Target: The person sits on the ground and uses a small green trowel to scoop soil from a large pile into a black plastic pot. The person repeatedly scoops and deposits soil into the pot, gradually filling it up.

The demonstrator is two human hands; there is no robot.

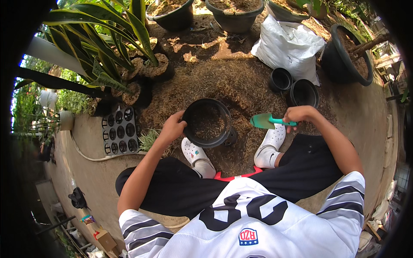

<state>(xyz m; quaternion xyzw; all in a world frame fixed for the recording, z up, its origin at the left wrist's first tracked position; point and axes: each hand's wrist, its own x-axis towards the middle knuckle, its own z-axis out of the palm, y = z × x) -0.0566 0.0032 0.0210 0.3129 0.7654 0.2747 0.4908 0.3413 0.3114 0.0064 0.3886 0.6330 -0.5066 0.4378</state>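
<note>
My left hand point(171, 129) grips the rim of a round black plastic pot point(190, 138) on its left side. The pot is tilted so that its inside faces me, and brown loose potting mix point(208, 124) shows within it. My right hand point(300, 116) is closed around the handle of a green hand trowel point(263, 121), its blade pointing left towards the pot. A thin layer of soil seems to cling to the blade. Between pot and trowel, a heap of brown potting mix point(200, 80) spreads over the ground. Part of another small black pot point(231, 137) shows behind the held pot.
Two black pots point(303, 93) stand before a white woven sack point(287, 45) at the right. Potted snake plants point(151, 64) and a grey cell tray point(121, 130) are at the left. Large pots point(234, 16) line the back. My white clogs point(271, 138) flank the mix; a hose point(93, 158) lies left.
</note>
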